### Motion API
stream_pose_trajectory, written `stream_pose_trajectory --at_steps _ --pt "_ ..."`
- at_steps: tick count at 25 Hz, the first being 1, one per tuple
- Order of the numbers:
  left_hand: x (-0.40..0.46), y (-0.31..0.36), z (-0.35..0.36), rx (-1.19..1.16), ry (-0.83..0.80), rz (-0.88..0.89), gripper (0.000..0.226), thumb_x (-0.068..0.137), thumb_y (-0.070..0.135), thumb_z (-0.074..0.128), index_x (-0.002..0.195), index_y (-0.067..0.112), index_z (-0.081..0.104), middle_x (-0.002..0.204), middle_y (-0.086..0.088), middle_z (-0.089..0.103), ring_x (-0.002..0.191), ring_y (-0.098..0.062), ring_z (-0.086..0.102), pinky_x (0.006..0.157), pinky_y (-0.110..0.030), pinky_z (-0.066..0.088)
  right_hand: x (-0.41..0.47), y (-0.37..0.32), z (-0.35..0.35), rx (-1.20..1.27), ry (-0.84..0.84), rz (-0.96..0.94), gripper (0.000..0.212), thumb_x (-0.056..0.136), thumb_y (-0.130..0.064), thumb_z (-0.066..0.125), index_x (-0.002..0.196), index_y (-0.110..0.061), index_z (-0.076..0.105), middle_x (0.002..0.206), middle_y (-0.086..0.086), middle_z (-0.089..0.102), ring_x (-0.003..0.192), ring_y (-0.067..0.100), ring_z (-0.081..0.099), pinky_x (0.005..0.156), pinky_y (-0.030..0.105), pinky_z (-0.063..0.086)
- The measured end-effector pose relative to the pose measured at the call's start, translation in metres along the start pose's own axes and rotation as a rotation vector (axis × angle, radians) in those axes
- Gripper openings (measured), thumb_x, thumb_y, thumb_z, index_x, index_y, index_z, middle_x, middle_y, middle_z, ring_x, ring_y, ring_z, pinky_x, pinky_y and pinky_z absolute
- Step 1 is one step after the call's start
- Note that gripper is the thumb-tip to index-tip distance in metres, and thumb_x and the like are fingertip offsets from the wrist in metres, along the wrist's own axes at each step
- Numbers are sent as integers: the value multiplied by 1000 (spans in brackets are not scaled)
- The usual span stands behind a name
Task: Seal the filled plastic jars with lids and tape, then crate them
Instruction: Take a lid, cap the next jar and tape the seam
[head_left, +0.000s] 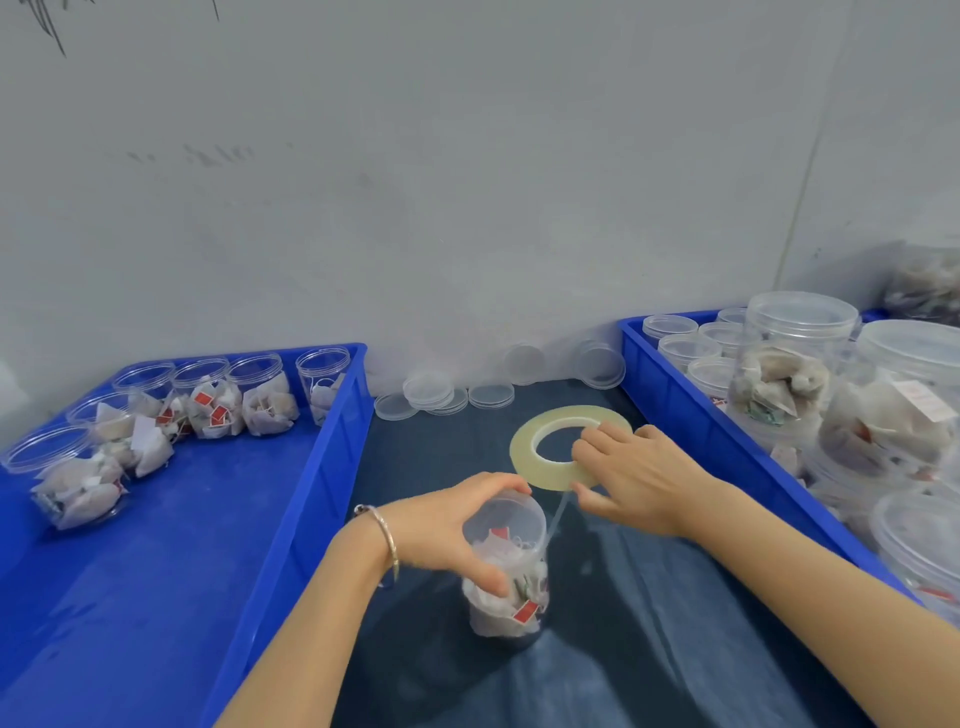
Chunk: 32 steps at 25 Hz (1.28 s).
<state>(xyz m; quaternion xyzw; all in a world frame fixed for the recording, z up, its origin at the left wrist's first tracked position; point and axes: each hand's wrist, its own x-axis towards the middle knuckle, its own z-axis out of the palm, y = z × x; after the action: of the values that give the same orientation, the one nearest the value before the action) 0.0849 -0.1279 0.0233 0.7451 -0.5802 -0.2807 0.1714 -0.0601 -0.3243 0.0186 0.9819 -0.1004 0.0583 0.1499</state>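
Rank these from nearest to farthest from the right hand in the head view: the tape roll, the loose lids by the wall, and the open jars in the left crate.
1. Tape roll: held in the right hand.
2. Loose lids: beyond it, along the wall.
3. Open jars: far left, inside the left crate.

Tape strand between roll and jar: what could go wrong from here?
1. The thin strand from the tape roll in the right hand may twist or stick to itself.
2. The left hand grips the jar near its lid, so fingers might block the wrap.
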Motion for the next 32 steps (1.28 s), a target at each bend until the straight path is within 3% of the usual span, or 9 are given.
stream_pose_trajectory --at_steps 2,5,8,12,16,19,23,27,32 --pt "5 6 -3 61 -51 -16 81 75 21 76 137 37 26 127 22 32 111 -1 39 79 -9 39 5 -9 2 -16 -12 8 40 97 -49 23 105 -17 45 105 -5 43 89 13 33 69 33 35" --pt "9 14 6 63 5 -32 75 74 16 70 134 31 28 128 9 33 116 -13 33 89 -28 43 10 -19 3 36 -102 17 54 96 -57 11 107 -16 44 107 -5 39 91 13 31 70 35 33" --pt "14 20 26 33 178 -57 65 76 44 70 129 32 35 121 12 28 118 -11 27 92 -27 35 12 -27 2 169 -168 65 69 86 -63 -1 106 -16 44 105 -6 37 96 13 35 74 37 42" --pt "14 23 41 -17 446 -73 52 77 46 71 119 37 43 113 8 26 111 -12 33 91 -23 36 12 -33 2 287 -165 99 45 99 -53 20 102 -14 43 106 -1 42 98 18 38 76 38 44" --pt "9 19 30 3 384 -232 76 70 50 75 128 23 34 120 2 41 112 -16 43 90 -29 45 7 -33 0 361 -185 51 24 99 -34 27 94 -14 39 98 1 38 89 19 34 72 33 33" --pt "6 20 23 208 281 -326 75 74 61 65 134 31 33 114 -1 39 107 -21 43 82 -29 40 3 -25 -4 339 -204 10 26 99 -31 26 100 -11 43 100 1 37 88 18 33 72 33 35" --pt "-3 16 1 200 96 -240 73 73 54 69 134 44 31 112 2 41 100 -20 50 83 -30 45 -7 -7 -7 266 -188 -68 36 99 -49 25 107 -22 47 100 -13 40 89 9 35 70 31 35" --pt "-3 10 -14 216 -16 -189 74 73 49 72 133 50 28 119 8 40 106 -17 50 82 -27 44 -10 5 -5 255 -157 -28 42 93 -60 31 97 -26 55 92 -13 51 89 7 42 67 31 42" --pt "-3 13 -21 238 -118 -213 81 74 41 75 135 54 23 132 8 36 115 -19 46 95 -35 46 -11 13 -2 315 -171 -19 26 91 -44 35 88 -23 50 86 -10 45 86 8 41 61 26 37"
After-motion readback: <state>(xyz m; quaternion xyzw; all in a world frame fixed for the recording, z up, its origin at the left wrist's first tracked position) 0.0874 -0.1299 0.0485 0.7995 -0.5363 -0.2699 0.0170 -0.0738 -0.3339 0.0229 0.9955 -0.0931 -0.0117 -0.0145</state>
